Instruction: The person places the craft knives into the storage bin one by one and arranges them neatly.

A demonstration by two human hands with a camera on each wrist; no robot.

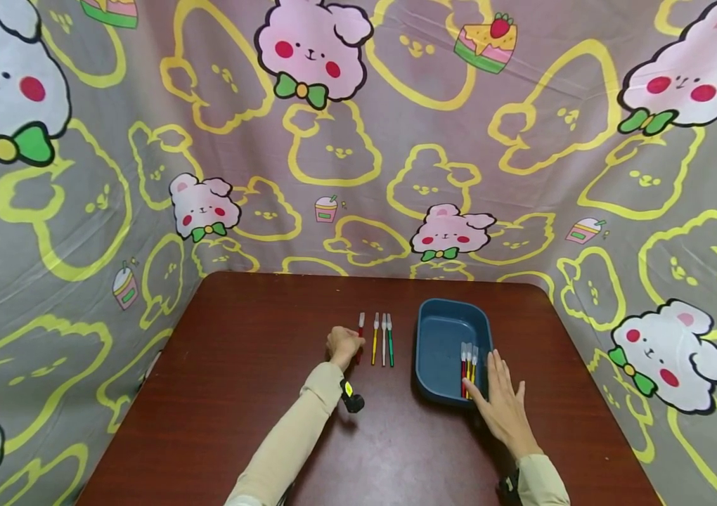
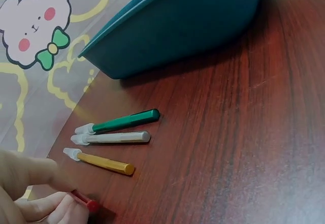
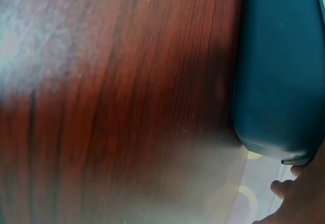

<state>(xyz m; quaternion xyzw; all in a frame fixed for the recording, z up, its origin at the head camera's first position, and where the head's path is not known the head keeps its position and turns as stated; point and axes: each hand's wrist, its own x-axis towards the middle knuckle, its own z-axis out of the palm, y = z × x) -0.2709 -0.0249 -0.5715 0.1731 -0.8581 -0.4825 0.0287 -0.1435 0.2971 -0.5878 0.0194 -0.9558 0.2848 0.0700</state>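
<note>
My left hand (image 1: 344,344) pinches a red marker (image 1: 361,321) with a clear cap, its red end (image 2: 93,205) poking out between the fingers in the left wrist view. Just right of that hand lie a yellow marker (image 1: 375,341), a white marker (image 1: 384,344) and a green marker (image 1: 390,341), side by side on the table. My right hand (image 1: 505,404) rests at the near right corner of a blue plastic bin (image 1: 420,344), fingers straight along the outside and thumb over the rim. Several capped markers (image 1: 469,372), red and yellow among them, lie inside the bin against its right side.
The brown wooden table (image 1: 238,393) has rounded far corners. A patterned cloth (image 1: 339,140) with cartoon rabbits hangs behind it and along both sides. A black wrist camera (image 1: 353,399) sits on the left wrist.
</note>
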